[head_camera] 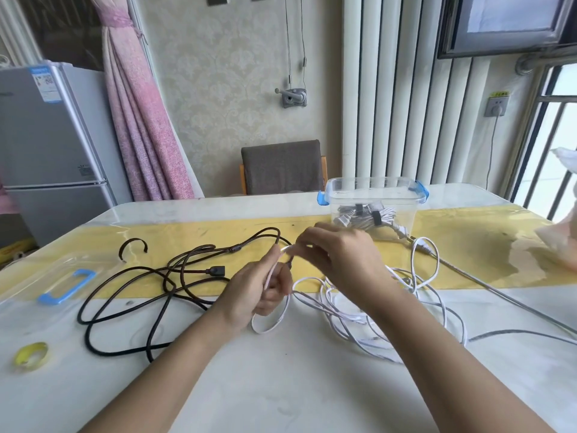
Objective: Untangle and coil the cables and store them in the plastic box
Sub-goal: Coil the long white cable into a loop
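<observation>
- Table: near half bare and pale in front of the forearms; a yellow strip crosses the middle; the far edge runs just behind the plastic box; the left part carries the clear lid with its blue handle, and a roll of yellow tape sits near the left edge.
- Left hand: fingers curled shut around a small loop of the white cable; the loop hangs below the palm, touching the table.
- Right hand: fingertips pinched on the same white cable just above the left hand; the grip point is blurred; the rest of the cable lies in loose tangles under and right of this wrist.
- Count: one black cable sprawled uncoiled left of the hands; one white cable in hand; one grey lead running off to the right edge; one box, open, well back on the right, holding bundled white cables, number not discernible; one chair behind the table.
</observation>
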